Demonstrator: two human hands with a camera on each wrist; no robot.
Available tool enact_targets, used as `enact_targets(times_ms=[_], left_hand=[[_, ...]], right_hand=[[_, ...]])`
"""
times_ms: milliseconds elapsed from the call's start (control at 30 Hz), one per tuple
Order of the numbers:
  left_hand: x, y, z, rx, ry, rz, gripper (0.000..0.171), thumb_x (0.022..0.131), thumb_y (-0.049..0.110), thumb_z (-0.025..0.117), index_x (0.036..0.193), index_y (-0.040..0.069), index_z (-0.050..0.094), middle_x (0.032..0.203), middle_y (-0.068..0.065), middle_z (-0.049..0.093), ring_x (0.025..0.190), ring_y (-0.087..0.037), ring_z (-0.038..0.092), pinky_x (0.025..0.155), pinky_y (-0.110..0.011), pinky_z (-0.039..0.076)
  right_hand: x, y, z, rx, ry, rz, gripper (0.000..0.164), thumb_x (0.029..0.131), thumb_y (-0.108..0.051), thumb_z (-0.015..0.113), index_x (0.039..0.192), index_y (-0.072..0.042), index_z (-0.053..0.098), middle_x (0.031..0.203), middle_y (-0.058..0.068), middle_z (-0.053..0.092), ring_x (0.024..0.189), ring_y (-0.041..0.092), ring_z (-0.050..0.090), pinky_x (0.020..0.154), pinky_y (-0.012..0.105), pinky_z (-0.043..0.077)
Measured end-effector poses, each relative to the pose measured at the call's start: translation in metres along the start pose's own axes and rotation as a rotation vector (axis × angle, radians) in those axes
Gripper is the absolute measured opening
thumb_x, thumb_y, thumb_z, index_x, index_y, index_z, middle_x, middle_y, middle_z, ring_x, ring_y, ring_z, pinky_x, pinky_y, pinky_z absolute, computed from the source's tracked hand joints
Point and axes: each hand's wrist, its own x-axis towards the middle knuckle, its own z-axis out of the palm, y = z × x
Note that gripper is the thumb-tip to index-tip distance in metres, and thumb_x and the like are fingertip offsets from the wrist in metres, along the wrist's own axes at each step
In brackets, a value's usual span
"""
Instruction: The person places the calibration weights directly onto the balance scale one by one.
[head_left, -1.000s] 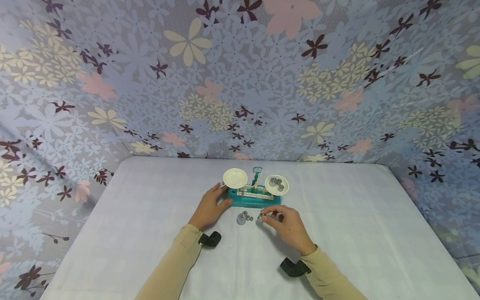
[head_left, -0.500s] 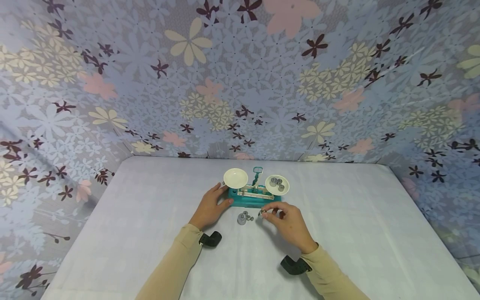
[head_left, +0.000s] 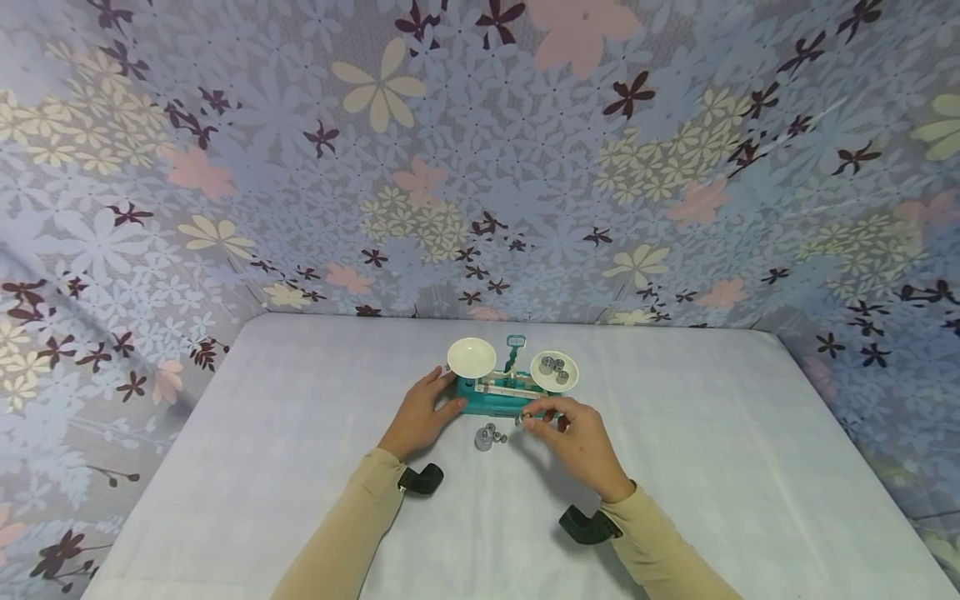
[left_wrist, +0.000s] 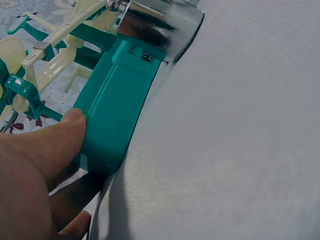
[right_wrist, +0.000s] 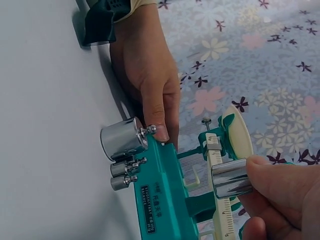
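A green-based balance scale (head_left: 491,402) with a scaled beam and two white pans stands on the table. My left hand (head_left: 422,415) grips the left end of its base, the thumb on top and the fingers around the end, as the left wrist view shows. Between the thumb and fingers of my right hand (head_left: 576,437) is a shiny cylindrical metal weight (right_wrist: 231,178), raised in front of the base. The left pan (head_left: 471,358) holds nothing; several weights (head_left: 552,364) sit in the right pan (head_left: 572,380).
Just in front of the base stand a large weight (right_wrist: 120,141) and several smaller weights (right_wrist: 120,183). A white cloth (head_left: 712,467) covers the table, with a flowered backdrop (head_left: 480,167) behind. Each wrist carries a black camera mount (head_left: 588,525).
My right hand has lifted the pinched weight off the table and moved it slightly forward to the base's front edge. The left hand keeps its place.
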Motion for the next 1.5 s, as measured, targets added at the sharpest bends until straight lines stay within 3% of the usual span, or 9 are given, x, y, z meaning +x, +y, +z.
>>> enact_targets(times_ms=[1500], left_hand=[[-0.001, 0.001, 0.0, -0.009, 0.011, 0.012, 0.06, 0.1, 0.036, 0.062, 0.149, 0.005, 0.048, 0.158, -0.022, 0.035, 0.146, -0.042, 0.03, 0.119, -0.059, 0.025]], right_hand=[[0.013, -0.007, -0.01, 0.002, 0.099, -0.087, 0.013, 0.089, -0.018, 0.078, 0.101, -0.013, 0.077, 0.091, -0.003, 0.068, 0.08, 0.013, 0.055, 0.068, 0.028, 0.045]])
